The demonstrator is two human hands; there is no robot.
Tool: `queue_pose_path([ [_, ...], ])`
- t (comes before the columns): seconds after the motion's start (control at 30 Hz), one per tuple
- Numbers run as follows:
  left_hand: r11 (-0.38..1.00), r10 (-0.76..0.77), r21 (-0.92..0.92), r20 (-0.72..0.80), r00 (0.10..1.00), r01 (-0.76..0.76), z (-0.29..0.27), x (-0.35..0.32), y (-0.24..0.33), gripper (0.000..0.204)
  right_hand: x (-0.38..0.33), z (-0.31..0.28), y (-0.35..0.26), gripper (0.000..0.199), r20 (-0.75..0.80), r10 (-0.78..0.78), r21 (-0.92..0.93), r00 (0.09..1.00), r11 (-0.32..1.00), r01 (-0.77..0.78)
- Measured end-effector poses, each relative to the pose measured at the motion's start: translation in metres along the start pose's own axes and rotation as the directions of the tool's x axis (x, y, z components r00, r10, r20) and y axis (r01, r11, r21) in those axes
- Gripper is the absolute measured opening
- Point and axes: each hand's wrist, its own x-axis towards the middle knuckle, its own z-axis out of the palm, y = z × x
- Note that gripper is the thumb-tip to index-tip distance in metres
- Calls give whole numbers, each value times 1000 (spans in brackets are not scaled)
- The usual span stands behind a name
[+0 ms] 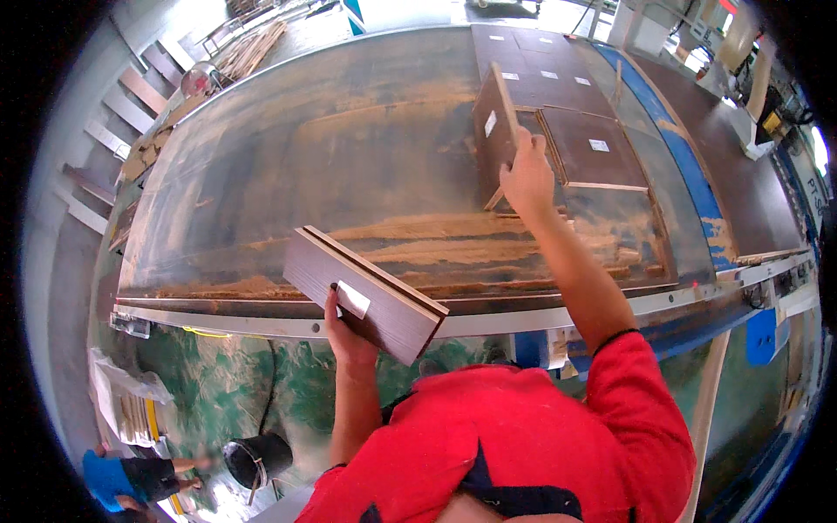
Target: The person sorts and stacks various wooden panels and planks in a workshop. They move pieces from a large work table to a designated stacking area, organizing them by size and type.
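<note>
The fisheye rim blacks out all four corners of the frame, and the machinery along the right edge is bent and too bright to make out. The left hand's (347, 336) fingers are mostly hidden behind the board it carries, and the person's red shirt (514, 444) cuts off the lower part of both arms.

A long, dusty worktable (349, 157) fills the upper middle of the frame, its surface streaked with pale sawdust, with a metal rail along its near edge. Flat dark brown panels (593, 144) with small white labels lie in a row at the upper right of the table. A blue strip (689, 174) runs beside them. At lower left a black bucket (257, 458) stands on the green floor, and another person in blue (113, 479) crouches at the frame's edge. Stacked wood strips (248, 52) lie at upper left.

The left hand is closed around a short stack of brown boards (366, 292), held at a slant in front of the table's near edge, centre of frame. The right hand (526, 179) is closed on the edge of a single brown panel (495, 131) standing tilted on its edge on the table, upper centre right, just beside the flat panels.
</note>
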Motion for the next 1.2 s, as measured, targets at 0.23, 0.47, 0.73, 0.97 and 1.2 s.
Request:
queue_pose_path([
  [0.23,1000,3,17,-41,999,-2,-9,-15,14,40,49,10,-4,41,596,191,300,780,848,-437],
  [0.47,996,39,82,80,996,-45,-34,-6,37,38,42,7,52,37,569,99,780,816,251,-574],
  [0.73,994,22,98,265,964,-50,-20,14,75,37,-68,-21,19,48,582,-58,813,811,8,-583],
  [0.97,990,81,96,175,981,-99,-26,42,100,33,-138,-4,-33,53,641,-177,753,747,-43,-656],
  [1.2,998,52,-46,192,980,-43,-35,15,110,38,-149,-23,-80,63,673,-334,702,660,5,-712],
])
